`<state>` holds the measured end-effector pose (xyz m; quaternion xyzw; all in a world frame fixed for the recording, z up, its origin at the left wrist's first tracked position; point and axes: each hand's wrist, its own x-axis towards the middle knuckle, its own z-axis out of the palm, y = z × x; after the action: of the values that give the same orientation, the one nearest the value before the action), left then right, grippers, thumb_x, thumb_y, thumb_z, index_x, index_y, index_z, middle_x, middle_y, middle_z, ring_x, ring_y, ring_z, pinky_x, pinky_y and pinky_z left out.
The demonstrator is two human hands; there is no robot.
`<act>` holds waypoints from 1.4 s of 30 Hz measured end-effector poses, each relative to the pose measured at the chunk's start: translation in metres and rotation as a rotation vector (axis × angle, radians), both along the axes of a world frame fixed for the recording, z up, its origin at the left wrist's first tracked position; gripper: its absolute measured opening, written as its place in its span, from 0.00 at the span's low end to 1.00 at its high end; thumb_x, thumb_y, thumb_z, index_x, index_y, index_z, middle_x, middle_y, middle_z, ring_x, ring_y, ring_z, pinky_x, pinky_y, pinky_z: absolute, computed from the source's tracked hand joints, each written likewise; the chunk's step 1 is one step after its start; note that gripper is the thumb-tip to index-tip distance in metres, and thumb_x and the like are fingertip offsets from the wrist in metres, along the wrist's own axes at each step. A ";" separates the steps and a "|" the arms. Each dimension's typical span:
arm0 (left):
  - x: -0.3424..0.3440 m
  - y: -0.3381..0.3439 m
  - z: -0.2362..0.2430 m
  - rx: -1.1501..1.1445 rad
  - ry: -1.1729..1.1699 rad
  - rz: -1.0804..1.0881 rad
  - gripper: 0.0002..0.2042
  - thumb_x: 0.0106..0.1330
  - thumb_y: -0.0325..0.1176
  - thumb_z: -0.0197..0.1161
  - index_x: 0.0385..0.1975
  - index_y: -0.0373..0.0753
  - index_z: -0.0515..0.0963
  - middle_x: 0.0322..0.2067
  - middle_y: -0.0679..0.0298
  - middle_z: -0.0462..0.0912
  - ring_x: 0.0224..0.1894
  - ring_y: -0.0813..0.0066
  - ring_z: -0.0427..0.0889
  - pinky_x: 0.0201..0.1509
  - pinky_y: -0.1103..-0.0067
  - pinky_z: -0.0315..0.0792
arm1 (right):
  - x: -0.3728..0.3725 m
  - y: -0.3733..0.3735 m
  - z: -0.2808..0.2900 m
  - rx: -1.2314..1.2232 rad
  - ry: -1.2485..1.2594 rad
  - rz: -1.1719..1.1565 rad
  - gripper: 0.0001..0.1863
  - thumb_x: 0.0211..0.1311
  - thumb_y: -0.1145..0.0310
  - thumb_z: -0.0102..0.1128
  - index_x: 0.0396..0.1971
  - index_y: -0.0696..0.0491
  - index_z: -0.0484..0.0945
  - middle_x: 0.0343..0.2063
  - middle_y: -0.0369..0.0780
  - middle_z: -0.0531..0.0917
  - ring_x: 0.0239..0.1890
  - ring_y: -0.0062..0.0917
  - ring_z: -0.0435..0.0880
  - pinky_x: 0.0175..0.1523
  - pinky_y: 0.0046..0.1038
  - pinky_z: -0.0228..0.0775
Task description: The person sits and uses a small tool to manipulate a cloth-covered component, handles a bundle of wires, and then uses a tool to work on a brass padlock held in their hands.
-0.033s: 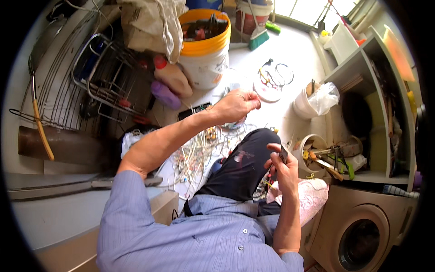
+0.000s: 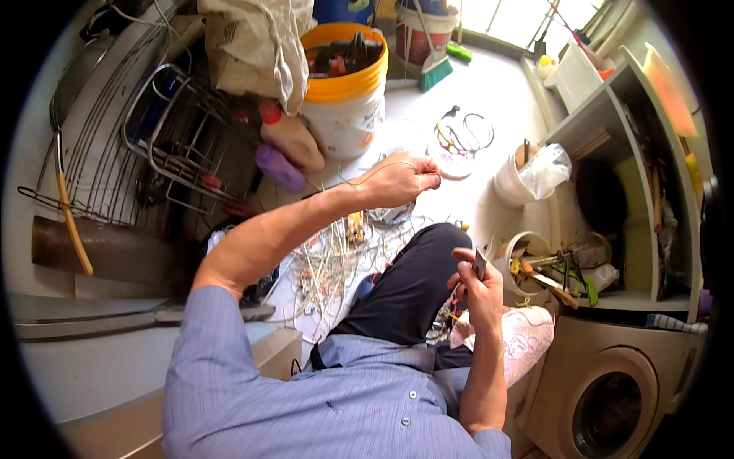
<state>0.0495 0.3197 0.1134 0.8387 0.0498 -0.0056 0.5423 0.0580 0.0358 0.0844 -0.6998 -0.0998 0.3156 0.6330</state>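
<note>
My left hand (image 2: 401,182) reaches out over the floor with its fingers pinched together. A thin dark wire (image 2: 367,170) arcs over the back of that hand and runs into the fingers. Closer to my body, my right hand (image 2: 478,283) is closed around a small dark flat blade (image 2: 479,264), beside my bent knee. Its handle, if there is one, is hidden by the fingers. Between my left forearm and my dark trouser leg (image 2: 405,287) lies a tangled heap of thin wires (image 2: 329,264), pale and coloured.
A white bucket with a yellow rim (image 2: 345,96) stands ahead, near a cream bottle (image 2: 293,141) and a purple bottle (image 2: 280,170). At left is a wire rack (image 2: 164,145). To the right are a tool bucket (image 2: 527,264), shelves (image 2: 646,229) and a washing machine (image 2: 612,390).
The thin wire now bows up over my left wrist, more visibly than before. My left hand has shifted very slightly; my right hand stays by the knee.
</note>
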 end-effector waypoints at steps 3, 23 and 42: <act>0.032 0.037 0.053 0.426 -0.248 -0.046 0.11 0.71 0.36 0.60 0.41 0.34 0.82 0.34 0.54 0.86 0.37 0.71 0.85 0.43 0.75 0.77 | 0.006 -0.008 -0.017 0.032 0.022 -0.036 0.10 0.70 0.69 0.58 0.44 0.57 0.82 0.27 0.35 0.83 0.18 0.11 0.72 0.22 0.15 0.60; 0.109 0.333 -0.063 0.565 0.149 0.200 0.18 0.61 0.28 0.60 0.52 0.34 0.81 0.45 0.51 0.86 0.49 0.65 0.84 0.55 0.75 0.74 | -0.010 -0.084 -0.055 -0.127 0.131 -0.272 0.10 0.67 0.72 0.58 0.43 0.61 0.82 0.25 0.34 0.83 0.22 0.13 0.75 0.28 0.18 0.66; 0.016 0.306 -0.003 1.111 0.076 0.180 0.10 0.58 0.29 0.63 0.33 0.27 0.80 0.28 0.50 0.84 0.32 0.55 0.85 0.40 0.67 0.75 | -0.031 -0.242 0.049 -1.033 -0.536 -0.474 0.15 0.58 0.70 0.66 0.44 0.59 0.81 0.39 0.46 0.84 0.38 0.38 0.84 0.45 0.32 0.75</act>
<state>0.0656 0.6261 0.1099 0.9899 0.1362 0.0375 0.0154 0.0268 -0.2066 0.1333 -0.9732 0.0681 -0.0123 0.2192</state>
